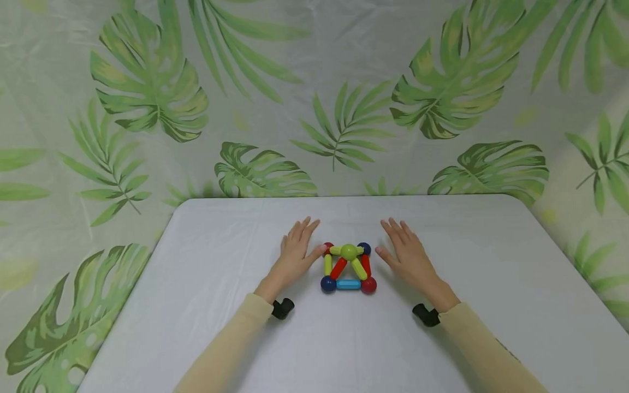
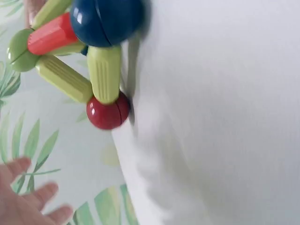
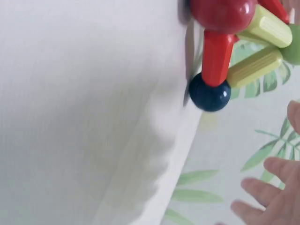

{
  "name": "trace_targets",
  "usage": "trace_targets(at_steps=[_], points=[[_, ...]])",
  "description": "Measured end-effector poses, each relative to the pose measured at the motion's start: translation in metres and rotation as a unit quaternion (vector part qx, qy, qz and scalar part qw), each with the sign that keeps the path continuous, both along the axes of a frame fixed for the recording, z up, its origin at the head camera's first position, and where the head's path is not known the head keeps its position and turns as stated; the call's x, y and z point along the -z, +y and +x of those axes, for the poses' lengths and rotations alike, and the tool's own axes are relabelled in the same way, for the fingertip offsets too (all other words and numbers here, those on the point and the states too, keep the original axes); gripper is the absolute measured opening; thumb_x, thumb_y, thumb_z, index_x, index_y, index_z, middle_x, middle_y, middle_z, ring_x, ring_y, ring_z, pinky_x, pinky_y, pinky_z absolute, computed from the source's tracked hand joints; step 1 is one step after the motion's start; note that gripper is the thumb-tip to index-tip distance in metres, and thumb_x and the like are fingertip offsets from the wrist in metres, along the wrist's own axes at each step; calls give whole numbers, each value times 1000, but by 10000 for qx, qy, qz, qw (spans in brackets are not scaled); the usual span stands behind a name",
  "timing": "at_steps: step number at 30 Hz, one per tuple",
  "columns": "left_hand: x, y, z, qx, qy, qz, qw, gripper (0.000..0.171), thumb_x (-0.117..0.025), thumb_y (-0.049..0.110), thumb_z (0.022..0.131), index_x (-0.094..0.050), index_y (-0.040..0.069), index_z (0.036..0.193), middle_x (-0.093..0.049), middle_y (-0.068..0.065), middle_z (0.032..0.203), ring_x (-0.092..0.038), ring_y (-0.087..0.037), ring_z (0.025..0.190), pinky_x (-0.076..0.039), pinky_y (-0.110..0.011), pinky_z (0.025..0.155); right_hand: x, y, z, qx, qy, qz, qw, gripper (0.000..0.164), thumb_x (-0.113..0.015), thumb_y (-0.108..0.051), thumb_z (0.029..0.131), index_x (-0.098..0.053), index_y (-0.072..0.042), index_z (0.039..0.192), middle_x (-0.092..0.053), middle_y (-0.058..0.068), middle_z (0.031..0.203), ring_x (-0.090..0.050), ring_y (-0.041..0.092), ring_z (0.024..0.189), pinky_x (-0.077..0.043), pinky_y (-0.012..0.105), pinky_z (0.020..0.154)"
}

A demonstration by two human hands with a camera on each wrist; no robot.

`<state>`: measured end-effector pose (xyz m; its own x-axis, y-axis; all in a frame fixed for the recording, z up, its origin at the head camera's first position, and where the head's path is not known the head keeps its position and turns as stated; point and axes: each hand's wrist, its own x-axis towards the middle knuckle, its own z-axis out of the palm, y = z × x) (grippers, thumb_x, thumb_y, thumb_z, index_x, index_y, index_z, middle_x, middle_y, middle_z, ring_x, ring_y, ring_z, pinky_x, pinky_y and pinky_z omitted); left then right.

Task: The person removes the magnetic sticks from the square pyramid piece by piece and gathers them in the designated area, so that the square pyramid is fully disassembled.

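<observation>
Ball-and-rod pyramid [image 1: 340, 267] stands on worktop [image 1: 221, 327], between hands: right of left hand [image 1: 295, 256], left of right hand [image 1: 411, 262]. Base roughly square, so no clear long axis; green ball [image 1: 348, 251] at apex, up. Hands well apart from each other, fingers extended, nothing gripped. Left hand looks nearer: thumb right at far-left red ball [image 1: 328, 248], contact cannot be told. Right thumb just beside far-right blue ball [image 1: 365, 248], small gap showing. Fingertips of both hands reach beyond pyramid's far side.
</observation>
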<state>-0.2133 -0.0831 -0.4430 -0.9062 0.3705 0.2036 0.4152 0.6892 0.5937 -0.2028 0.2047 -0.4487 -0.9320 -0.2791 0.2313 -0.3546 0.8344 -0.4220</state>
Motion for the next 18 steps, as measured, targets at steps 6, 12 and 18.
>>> trace_targets(at_steps=[6,12,18], points=[[3,20,-2,1174,-412,1398,9823,50,-62,22,95,-45,6,139,-51,-14,132,-45,-31,123,-37,-46,102,4,-15,9,-602,-495,-1553,9848,51,-63,-25,94,-47,1,134,-53,19,131,-49,35,120,-41,51,97],[9,39,-2,1180,-535,1570,9791,46,-69,25,90,-53,8,130,-56,-7,125,-49,-22,113,-42,-40,94,12,-31,16,-960,-515,-2277,9676,29,-71,-13,88,-60,2,110,-66,9,100,-63,21,86,-54,32,76],[12,44,-3,1162,-370,1561,9802,37,-68,24,90,-57,9,122,-59,-2,118,-47,-18,104,-45,-37,89,14,-38,18,-803,-657,-2407,9650,21,-73,-5,83,-61,0,100,-64,4,89,-61,16,77,-53,27,71]])
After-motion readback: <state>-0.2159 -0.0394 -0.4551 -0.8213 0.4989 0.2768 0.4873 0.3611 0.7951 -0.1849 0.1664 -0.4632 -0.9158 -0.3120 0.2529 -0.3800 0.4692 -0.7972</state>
